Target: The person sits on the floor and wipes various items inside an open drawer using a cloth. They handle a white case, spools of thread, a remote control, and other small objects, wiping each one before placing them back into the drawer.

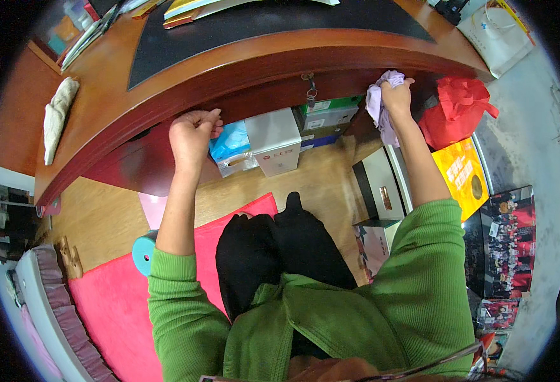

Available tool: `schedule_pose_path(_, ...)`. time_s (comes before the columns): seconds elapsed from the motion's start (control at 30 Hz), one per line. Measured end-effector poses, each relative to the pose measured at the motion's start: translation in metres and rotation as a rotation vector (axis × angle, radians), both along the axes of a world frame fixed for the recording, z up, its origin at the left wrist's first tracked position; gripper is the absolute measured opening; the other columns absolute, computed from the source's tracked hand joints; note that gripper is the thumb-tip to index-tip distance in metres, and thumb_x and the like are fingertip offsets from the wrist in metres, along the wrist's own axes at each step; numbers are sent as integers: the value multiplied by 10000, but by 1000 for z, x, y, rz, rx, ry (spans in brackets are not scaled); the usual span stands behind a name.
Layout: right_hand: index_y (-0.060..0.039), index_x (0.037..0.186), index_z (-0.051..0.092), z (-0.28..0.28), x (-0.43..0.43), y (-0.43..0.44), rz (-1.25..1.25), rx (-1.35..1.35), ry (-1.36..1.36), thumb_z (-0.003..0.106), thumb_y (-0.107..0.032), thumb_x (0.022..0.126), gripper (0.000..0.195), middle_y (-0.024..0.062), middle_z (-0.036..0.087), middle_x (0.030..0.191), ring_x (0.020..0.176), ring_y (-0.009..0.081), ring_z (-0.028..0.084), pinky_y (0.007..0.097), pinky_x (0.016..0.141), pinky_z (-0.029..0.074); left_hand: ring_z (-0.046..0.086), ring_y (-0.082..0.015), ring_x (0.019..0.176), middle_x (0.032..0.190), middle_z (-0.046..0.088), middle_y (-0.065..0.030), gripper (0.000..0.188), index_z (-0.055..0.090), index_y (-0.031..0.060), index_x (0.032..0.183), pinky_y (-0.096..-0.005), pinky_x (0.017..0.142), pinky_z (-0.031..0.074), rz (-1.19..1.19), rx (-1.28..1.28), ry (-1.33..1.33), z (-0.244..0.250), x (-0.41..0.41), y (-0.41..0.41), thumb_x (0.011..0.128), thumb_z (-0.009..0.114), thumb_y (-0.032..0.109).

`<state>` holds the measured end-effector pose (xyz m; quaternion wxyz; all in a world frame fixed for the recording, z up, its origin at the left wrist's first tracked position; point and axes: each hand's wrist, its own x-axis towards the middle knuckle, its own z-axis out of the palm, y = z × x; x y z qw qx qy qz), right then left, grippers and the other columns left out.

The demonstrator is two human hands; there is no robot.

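My right hand (397,98) presses a bunched lavender cloth (374,102) to the dark wooden front below the desk top, near its right end. One end of the cloth hangs down under my wrist. A keyring with keys (311,95) hangs from a lock in the drawer front (265,98), to the left of the cloth. My left hand (194,129) is below the curved edge of the wooden desk (241,59), fingers curled in and no object visible in them. Whether its knuckles touch the wood cannot be made out.
Under the desk stand a white box (275,138), a blue plastic package (230,141) and several stacked boxes (330,117). A red fabric bag (456,112) sits at right, above a yellow folder (463,174). On the desk's left lies a rolled whitish cloth (60,119). A pink mat (117,305) covers the floor.
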<state>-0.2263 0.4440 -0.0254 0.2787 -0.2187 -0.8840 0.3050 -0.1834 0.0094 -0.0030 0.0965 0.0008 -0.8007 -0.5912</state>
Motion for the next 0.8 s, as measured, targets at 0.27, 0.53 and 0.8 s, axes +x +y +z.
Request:
schedule_pose_path(0.27, 25, 1357, 488, -15, -71, 28, 168, 625, -36, 583, -252, 879, 560, 240, 616, 1239, 1145, 442, 574, 438, 969, 471, 704, -186, 686, 791, 714, -142, 118, 675, -59, 913, -285, 620, 587, -6, -197, 240, -4, -33, 3, 901, 670, 58)
schedule_pose_path(0.53, -64, 1233, 613, -40, -66, 30, 83, 703, 100, 578, -250, 886, 396, 176, 595, 1302, 1194, 405, 547, 429, 1020, 428, 681, -171, 662, 789, 708, -142, 80, 646, -69, 962, -287, 593, 561, 11, -23, 159, 0, -24, 10, 918, 612, -12)
schedule_pose_path(0.8, 11, 1227, 550, -51, -24, -6, 345, -626, 56, 602, -140, 885, 377, 150, 664, 1081, 945, 283, 647, 362, 835, 505, 665, -280, 1030, 1158, 645, -215, 332, 507, -102, 1287, -340, 890, 563, -64, 469, -232, -60, -4, -9, 1008, 477, 77)
